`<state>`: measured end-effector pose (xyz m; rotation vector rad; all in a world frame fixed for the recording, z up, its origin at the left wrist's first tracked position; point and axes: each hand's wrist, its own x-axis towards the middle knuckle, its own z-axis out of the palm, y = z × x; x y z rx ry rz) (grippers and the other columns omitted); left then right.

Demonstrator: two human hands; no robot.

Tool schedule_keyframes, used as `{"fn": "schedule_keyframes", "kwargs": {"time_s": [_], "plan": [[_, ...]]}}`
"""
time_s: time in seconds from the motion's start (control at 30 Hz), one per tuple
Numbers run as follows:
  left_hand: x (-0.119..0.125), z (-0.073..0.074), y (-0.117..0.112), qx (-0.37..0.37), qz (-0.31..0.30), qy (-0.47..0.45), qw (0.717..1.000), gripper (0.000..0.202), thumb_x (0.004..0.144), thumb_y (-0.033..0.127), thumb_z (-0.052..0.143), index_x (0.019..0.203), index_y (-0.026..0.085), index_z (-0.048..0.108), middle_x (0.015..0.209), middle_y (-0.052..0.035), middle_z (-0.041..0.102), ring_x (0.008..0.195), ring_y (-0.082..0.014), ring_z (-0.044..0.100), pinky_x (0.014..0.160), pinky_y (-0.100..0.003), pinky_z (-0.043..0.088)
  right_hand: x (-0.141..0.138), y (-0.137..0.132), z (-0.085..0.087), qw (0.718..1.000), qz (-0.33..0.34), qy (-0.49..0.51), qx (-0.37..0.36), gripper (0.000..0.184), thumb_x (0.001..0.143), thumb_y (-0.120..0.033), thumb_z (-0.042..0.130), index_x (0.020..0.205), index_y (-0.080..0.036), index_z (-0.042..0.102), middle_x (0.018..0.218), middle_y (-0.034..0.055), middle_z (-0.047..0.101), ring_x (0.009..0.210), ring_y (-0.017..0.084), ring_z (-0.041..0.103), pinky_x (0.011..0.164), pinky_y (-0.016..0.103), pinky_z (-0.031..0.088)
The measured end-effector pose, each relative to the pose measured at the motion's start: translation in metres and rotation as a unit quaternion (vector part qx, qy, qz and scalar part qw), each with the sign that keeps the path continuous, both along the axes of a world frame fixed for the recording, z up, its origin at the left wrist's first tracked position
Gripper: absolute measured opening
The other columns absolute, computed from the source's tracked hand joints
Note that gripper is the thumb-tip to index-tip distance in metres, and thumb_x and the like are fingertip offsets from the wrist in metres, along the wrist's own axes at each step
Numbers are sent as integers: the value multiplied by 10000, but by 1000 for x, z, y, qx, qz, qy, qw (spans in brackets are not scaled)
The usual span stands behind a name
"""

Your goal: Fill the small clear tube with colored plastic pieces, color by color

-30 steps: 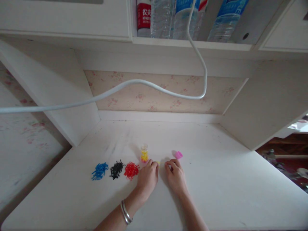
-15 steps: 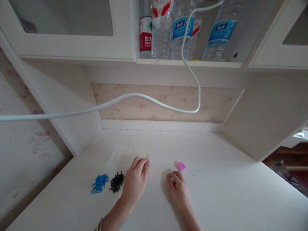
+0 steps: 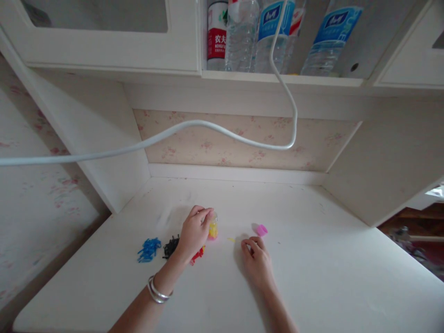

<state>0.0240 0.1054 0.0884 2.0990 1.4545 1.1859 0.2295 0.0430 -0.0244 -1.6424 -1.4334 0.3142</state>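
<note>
My left hand (image 3: 193,231) is wrapped round a small clear vial (image 3: 213,227) with yellow bits inside, holding it on the white desk (image 3: 312,273). Under and beside that hand lie three little heaps of plastic bits: blue (image 3: 149,249), black (image 3: 169,246) and red (image 3: 197,254), the red one partly hidden by my wrist. My right hand (image 3: 257,260) rests on the desk with its fingers curled in a pinch; what they hold is too small to see. A single yellow bit (image 3: 231,239) lies between the hands. A pink cap (image 3: 262,230) sits just beyond my right hand.
A white cable (image 3: 215,128) hangs across the view above the desk. Several water bottles (image 3: 243,32) stand on the shelf overhead. Side panels (image 3: 104,152) wall in the desk left and right, with flowered wallpaper (image 3: 243,141) behind.
My left hand has reached forward and closed round the vial, uncovering part of the red heap. My right hand has hardly moved. The view shifted slightly.
</note>
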Motion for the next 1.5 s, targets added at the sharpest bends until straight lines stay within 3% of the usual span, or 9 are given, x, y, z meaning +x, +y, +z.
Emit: {"fn": "schedule_keyframes", "kwargs": {"time_s": [0.17,0.3,0.47,0.67,1.0,1.27,1.5], "plan": [[-18,-5,-16,10,41,-31,999,323,930,370,382,958,193,651,908,-39,620,795,-132,585,709,-240,465,-1,0,0,1000,-13,-6,-16,313,875,-418,437,826,-223,678,912,34,592,581,97,510,613,263,430],[-30,-33,-46,-29,47,58,997,273,918,349,400,911,209,634,881,-33,630,798,-145,606,747,-258,468,-1,0,-2,1000,-12,-2,-19,307,871,-421,450,840,-226,685,926,32,587,590,100,510,624,272,428],[-31,-61,-67,-100,78,173,977,212,898,340,444,986,249,613,1071,-23,614,806,-128,637,697,-222,469,-2,0,-2,1000,-12,-1,-13,294,863,-420,462,834,-233,688,914,29,586,587,103,507,628,283,435],[-21,-62,-62,-84,104,282,950,206,885,329,452,994,247,606,1019,-28,592,748,-147,621,568,-234,427,-4,-2,-1,1000,-16,-2,-4,284,856,-428,472,819,-237,679,898,37,589,583,112,507,613,294,440],[-15,-70,-59,-73,99,309,943,255,920,271,383,930,217,632,953,-44,581,736,-154,600,545,-247,404,-2,-2,-2,1000,-14,-7,-8,290,863,-423,454,827,-235,672,905,33,584,587,106,502,610,281,426],[-12,-75,-59,-73,111,260,956,284,943,274,352,975,224,630,985,-40,604,770,-135,620,590,-226,431,-3,-2,-2,1000,-13,12,-5,328,867,-449,433,835,-222,669,904,33,588,563,91,480,577,259,418],[-15,-67,-55,-59,125,206,969,272,946,307,352,940,230,613,977,-21,611,741,-124,630,623,-211,449,-4,-4,2,1000,-12,13,-11,365,880,-462,417,848,-205,674,903,44,595,568,96,491,600,255,423]]}}
